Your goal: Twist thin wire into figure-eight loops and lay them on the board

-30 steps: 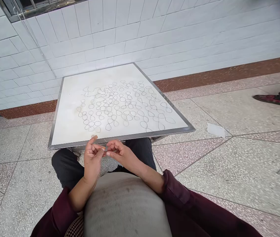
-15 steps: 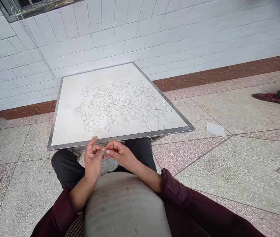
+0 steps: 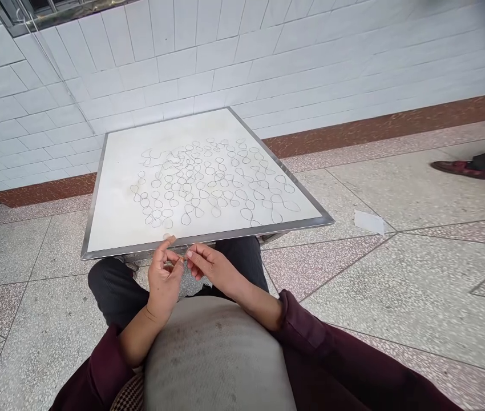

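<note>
Pinching fine thread (image 3: pixel 187 249) (barely visible), left grip (image 3: pixel 164 278) closed; right grip (image 3: pixel 210 265) ajar.

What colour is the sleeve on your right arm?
The right sleeve is dark maroon, and it shows best in the head view.

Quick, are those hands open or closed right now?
Left hand: half closed, fingers curled; cannot tell if holding anything.
Right hand: half closed, fingers toward the left hand; cannot tell either.
</note>
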Available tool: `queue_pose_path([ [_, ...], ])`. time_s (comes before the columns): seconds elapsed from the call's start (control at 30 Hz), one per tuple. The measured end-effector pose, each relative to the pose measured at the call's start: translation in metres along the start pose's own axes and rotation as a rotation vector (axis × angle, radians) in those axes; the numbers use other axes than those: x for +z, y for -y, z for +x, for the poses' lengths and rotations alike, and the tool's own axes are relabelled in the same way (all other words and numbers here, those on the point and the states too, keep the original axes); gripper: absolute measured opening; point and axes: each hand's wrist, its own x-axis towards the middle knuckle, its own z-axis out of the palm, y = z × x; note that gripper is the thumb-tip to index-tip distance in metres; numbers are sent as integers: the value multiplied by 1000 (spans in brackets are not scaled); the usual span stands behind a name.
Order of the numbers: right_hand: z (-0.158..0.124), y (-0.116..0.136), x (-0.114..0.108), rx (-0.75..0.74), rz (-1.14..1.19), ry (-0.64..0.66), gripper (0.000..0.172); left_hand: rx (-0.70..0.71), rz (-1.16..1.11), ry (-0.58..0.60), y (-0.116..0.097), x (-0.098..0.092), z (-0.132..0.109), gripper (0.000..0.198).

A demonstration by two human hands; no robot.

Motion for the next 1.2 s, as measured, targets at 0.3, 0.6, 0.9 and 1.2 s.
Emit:
queue_pose_path([
  [0.3, -2, 0, 6, 9, 60, -49, 28, 42, 93, 23, -2, 4, -1, 41],
  [0.6, -2, -11, 7, -157, -69, -58, 29, -200, -233, 37, 0, 1, 4, 49],
  [0.9, -4, -6, 6, -107, 37, -4, 34, -221, -263, 18, 2, 0, 4, 50],
  [1.2, 2, -8, 2, -156, 5, -78, 28, -175, -136, 54, 3, 0, 1, 48],
])
